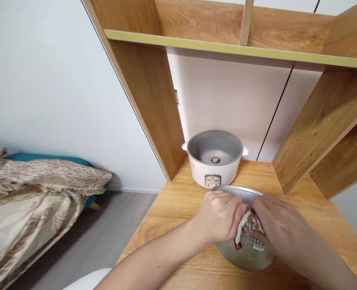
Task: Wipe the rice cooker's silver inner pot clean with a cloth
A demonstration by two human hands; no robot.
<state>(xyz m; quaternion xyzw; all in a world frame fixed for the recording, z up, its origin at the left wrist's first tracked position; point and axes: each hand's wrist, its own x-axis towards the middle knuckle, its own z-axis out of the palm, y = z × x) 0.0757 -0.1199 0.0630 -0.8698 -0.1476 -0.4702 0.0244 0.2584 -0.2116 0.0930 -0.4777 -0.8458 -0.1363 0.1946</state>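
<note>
A brown-and-white patterned cloth with a small red tag is bunched between my two hands. My left hand is closed in a fist round its left side. On the other side my right hand grips the cloth with bent fingers. Directly below them is a round metal pot, whose far rim shows past my knuckles. My hands cover much of this pot, and I cannot tell whether they touch it. Just beyond it stands a white rice cooker body, lidless, with a grey inside.
The wooden desk carries the pot and cooker. A wooden shelf with upright side panels rises above the back. To the left is a seat draped with a patterned cover, on a grey floor. A white rounded edge shows at bottom left.
</note>
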